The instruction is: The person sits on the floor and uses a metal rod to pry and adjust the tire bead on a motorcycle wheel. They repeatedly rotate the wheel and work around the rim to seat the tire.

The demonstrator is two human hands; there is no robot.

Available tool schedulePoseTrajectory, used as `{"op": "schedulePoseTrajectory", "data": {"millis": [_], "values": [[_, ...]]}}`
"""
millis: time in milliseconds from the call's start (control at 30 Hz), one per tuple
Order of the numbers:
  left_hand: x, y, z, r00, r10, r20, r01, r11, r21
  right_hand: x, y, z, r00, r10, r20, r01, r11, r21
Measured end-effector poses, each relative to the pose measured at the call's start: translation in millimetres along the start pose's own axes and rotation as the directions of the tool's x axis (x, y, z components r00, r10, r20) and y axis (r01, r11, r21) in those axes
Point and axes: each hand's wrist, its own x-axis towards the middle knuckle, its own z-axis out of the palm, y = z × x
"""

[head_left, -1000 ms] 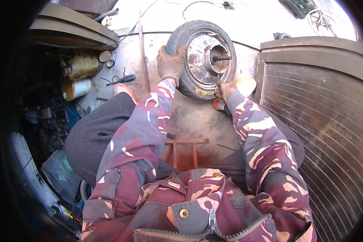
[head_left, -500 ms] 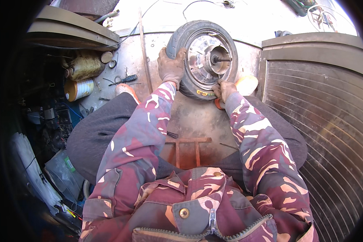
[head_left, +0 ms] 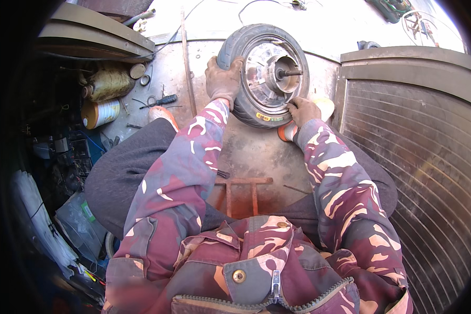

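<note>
A hub-motor wheel (head_left: 260, 83) with a black tyre (head_left: 230, 54) stands on the floor in front of me, leaning so that its silver hub faces up and right. From the hub's round housing sticks a dark axle (head_left: 290, 73). My left hand (head_left: 222, 81), in a grey-brown glove, wraps round the tyre's left side. At the lower right, the bent fingers of my right hand (head_left: 303, 111) press on the tyre's edge beside the rim. Whether something small lies under those fingertips is hidden. A yellow and green label (head_left: 269, 116) shows on the lower sidewall.
A long thin bar (head_left: 187, 65) lies left of the wheel. Further left are a screwdriver (head_left: 166, 99), a yellow-white can (head_left: 100, 113) and a grimy bottle (head_left: 109, 83). A rust-red metal frame (head_left: 244, 181) lies between my legs. A ribbed metal cabinet (head_left: 413, 125) rises at right.
My right hand has turned, its back now facing up, and shifted slightly right along the rim. The wheel has tipped or turned a little, its label sitting higher. My left hand keeps its hold.
</note>
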Motion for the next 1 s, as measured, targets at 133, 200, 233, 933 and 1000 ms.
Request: {"op": "schedulePoseTrajectory", "data": {"millis": [133, 200, 233, 933, 1000], "values": [[2, 4, 0, 0.999, 0.017, -0.031, -0.017, 1.0, -0.001, 3, -6, -4, 1.0, -0.019, 0.024, 0.019, 0.999, -0.035], [3, 5, 1, 0.999, 0.013, -0.03, -0.013, 1.0, 0.003, 4, -5, -5, 0.999, -0.018, 0.036, 0.02, 0.998, -0.062], [4, 5, 1, 0.999, 0.01, -0.032, -0.01, 1.0, 0.004, 5, -5, -5, 0.999, -0.03, 0.033, 0.032, 0.997, -0.073], [7, 5, 0, 1.0, -0.023, 0.02, 0.023, 1.0, -0.019, 14, 3, -4, 0.968, -0.246, 0.043, 0.249, 0.937, -0.244], [8, 5, 0, 0.999, -0.025, 0.022, 0.025, 0.999, -0.025, 15, 2, -5, 0.947, -0.309, 0.085, 0.319, 0.884, -0.341]]}}
